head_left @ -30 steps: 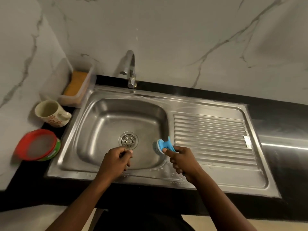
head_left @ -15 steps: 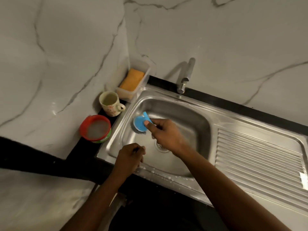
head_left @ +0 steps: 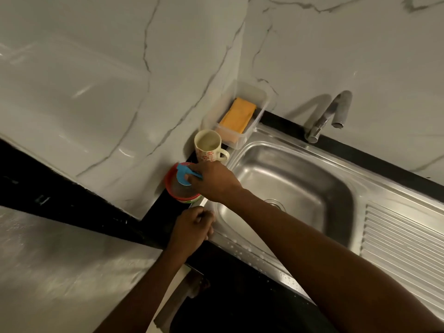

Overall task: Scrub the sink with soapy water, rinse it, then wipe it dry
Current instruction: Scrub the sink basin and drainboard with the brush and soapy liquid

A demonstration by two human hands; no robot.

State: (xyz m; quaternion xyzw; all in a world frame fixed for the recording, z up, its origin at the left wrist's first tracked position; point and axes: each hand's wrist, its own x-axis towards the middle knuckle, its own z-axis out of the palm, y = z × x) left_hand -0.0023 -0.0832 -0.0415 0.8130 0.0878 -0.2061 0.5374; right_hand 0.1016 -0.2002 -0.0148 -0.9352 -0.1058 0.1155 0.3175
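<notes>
The steel sink [head_left: 295, 179] has a drain [head_left: 275, 203] partly hidden behind my right forearm, and a ribbed drainboard [head_left: 403, 241] on its right. My right hand [head_left: 213, 180] grips a blue scrubber [head_left: 183, 175] and holds it over the red-rimmed bowl [head_left: 175, 192] left of the sink. My left hand [head_left: 192, 228] rests with curled fingers on the sink's front left rim and holds nothing that I can see. Soap bubbles dot the front rim [head_left: 242, 248].
A cream mug [head_left: 207, 146] stands behind the bowl. A clear tub [head_left: 254, 111] holding an orange sponge [head_left: 237, 114] sits in the corner. The tap [head_left: 331, 114] rises at the back. Marble walls close in the left and back; a black counter [head_left: 240, 296] runs along the front.
My right hand carried the scrubber from the basin's right side across to the left and out over the red bowl. The view swung left. My left hand stayed at the front rim.
</notes>
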